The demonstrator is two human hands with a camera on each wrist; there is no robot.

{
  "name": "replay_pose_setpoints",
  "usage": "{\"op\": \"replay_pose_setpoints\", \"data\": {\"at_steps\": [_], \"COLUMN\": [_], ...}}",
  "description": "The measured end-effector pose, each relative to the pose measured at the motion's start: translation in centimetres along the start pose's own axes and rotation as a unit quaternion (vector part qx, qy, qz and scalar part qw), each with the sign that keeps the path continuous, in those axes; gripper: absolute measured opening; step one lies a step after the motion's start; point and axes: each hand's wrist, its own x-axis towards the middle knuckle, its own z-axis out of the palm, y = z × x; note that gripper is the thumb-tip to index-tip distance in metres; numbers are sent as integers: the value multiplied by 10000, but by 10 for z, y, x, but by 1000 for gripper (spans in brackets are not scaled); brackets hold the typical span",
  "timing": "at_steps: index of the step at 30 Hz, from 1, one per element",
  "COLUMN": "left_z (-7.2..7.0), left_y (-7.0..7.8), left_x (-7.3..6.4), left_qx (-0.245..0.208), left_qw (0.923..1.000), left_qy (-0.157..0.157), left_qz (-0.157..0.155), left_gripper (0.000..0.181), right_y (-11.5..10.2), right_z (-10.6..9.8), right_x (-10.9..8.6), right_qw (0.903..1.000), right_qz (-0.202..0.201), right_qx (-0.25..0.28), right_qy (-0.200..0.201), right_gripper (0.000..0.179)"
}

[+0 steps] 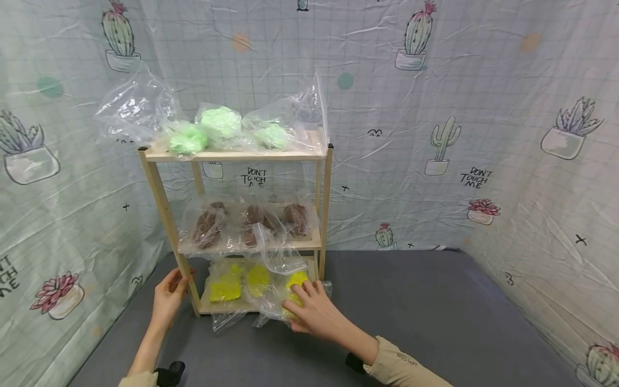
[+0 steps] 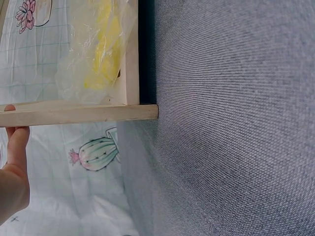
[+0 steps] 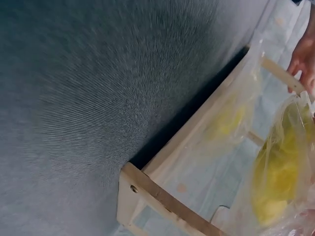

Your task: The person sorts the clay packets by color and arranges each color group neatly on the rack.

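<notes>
My left hand grips the front left post of a wooden three-tier shelf, low down near the bottom tier. In the left wrist view, fingers and thumb lie on opposite sides of that post. At the right end of the bottom tier, my right hand holds a clear plastic bag with a yellow lump inside. The right wrist view shows this bag close up, its holding fingers mostly out of frame. Beside it lie two more bags with yellow contents.
Bags with brown lumps fill the middle tier; bags with pale green lumps sit on top. The shelf stands on a grey cloth surface. A cactus-print curtain hangs behind and at both sides.
</notes>
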Motion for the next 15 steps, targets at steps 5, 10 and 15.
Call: {"op": "replay_pose_setpoints", "data": {"at_steps": [5,10,15], "left_z": [2,1,1], "left_y": [2,2,2], "left_x": [0,-1,-2], "left_qx": [-89,-132,-216], "left_qw": [10000,9999,9998], "left_qy": [-2,15,22], "left_qz": [37,31,33], "left_gripper": [30,24,33], "right_y": [3,5,6], "right_z": [11,25,39], "right_x": [11,22,30], "right_qw": [9993,9978,9948], "right_qz": [272,469,706], "right_qx": [-186,-459,-737], "right_qy": [-197,-121,67], "right_gripper": [28,28,31]}}
